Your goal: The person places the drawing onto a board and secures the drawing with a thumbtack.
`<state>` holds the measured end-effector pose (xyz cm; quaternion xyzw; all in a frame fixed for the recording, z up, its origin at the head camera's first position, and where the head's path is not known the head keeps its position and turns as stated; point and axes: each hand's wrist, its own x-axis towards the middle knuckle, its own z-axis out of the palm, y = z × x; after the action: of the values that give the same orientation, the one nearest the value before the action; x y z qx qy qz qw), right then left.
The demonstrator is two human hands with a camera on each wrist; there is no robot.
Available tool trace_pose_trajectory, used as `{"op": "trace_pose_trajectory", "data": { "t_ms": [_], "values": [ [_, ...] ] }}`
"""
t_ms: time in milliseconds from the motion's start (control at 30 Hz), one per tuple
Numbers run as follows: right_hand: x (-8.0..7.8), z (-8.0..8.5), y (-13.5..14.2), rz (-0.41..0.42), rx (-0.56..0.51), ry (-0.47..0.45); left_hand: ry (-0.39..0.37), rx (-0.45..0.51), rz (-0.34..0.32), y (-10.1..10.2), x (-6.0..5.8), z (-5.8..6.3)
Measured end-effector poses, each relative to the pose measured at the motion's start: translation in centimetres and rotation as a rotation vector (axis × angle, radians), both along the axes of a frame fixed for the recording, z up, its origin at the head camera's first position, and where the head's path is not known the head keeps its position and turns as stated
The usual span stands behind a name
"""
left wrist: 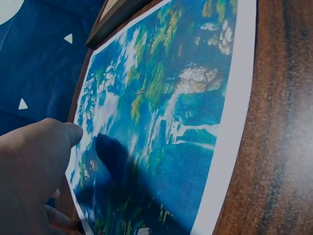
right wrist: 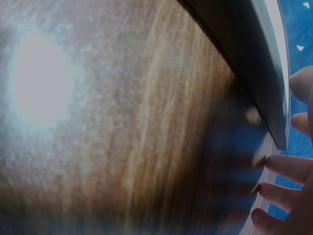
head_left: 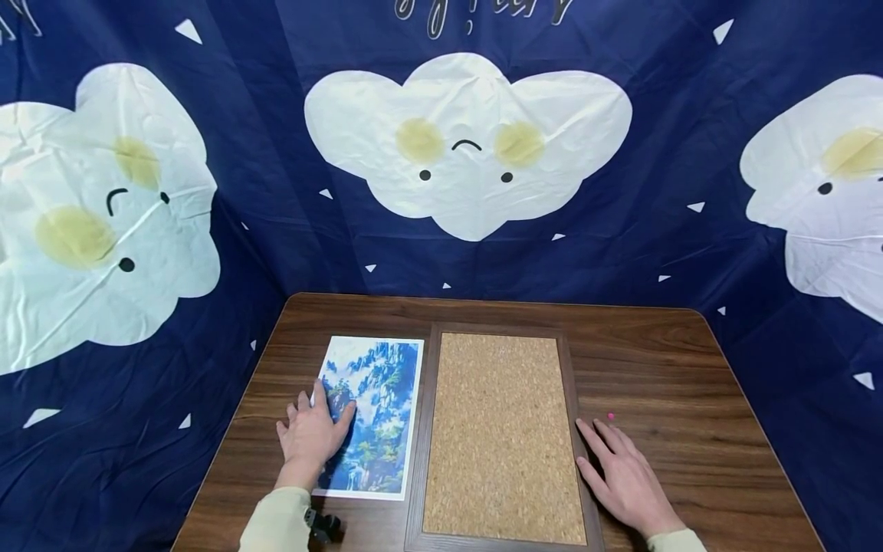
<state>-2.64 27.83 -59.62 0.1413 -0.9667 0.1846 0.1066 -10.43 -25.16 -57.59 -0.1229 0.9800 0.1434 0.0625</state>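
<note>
A printed picture (head_left: 379,414) of blue mountains with a white border lies flat on the table, left of a cork board (head_left: 507,437) in a brown wooden frame. My left hand (head_left: 312,429) is spread over the picture's left edge. In the left wrist view its thumb casts a shadow on the print (left wrist: 161,98); whether it touches the paper I cannot tell. By the right side of the board, my right hand (head_left: 629,483) lies with extended fingers, the fingertips at the frame. Neither hand grips anything. A small pink pin-like object (head_left: 610,416) sits just beyond the right fingers.
The brown wood-grain table (head_left: 662,360) has rounded far corners. Behind and on both sides hangs a dark blue cloth (head_left: 262,115) with white clouds and triangles. A black device (head_left: 323,526) is strapped at the left wrist.
</note>
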Motion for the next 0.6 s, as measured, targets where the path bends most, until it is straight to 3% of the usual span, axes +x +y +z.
{"op": "trace_pose_trajectory", "data": {
  "t_ms": [600],
  "values": [
    [0.06, -0.16, 0.04, 0.007, 0.018, 0.013, 0.014, -0.044, 0.032, -0.10, -0.26, 0.20]
  ]
}}
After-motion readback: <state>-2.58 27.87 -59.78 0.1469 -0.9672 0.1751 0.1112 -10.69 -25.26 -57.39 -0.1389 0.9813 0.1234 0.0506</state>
